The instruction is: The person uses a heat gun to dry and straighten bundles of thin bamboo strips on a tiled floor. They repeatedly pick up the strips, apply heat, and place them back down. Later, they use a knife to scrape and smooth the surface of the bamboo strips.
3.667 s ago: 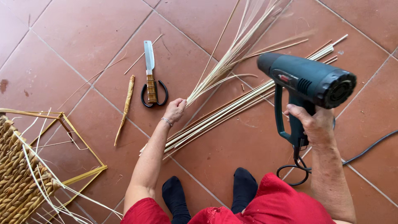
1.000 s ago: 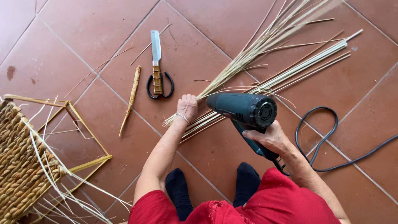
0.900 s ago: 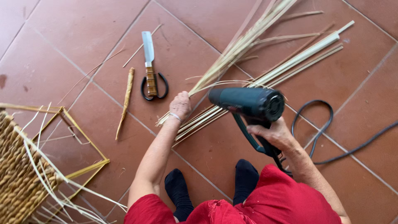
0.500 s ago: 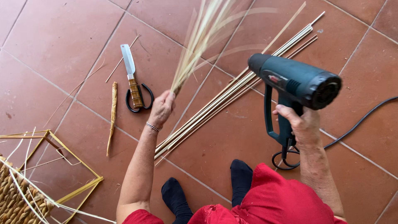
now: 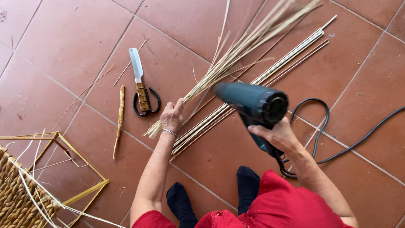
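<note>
My left hand (image 5: 172, 117) grips a bunch of thin pale straw stalks (image 5: 236, 55) near their cut ends, and the stalks fan out up and to the right above the floor. My right hand (image 5: 276, 136) holds a dark teal heat gun (image 5: 253, 101) by its handle, its barrel pointing left toward the stalks just above my left hand. A bundle of long straight canes (image 5: 274, 69) lies diagonally on the terracotta tiles under both.
A knife with a wrapped handle (image 5: 140, 80) lies on black scissors (image 5: 147, 103), with a bent stick (image 5: 119, 120) to their left. A partly woven basket with a yellow frame (image 5: 46, 169) sits at lower left. The black power cord (image 5: 337, 139) loops at right.
The heat gun has come back down and left, close to the stalks. My left hand has lowered the bunch, which tilts more to the right than half a second ago.
</note>
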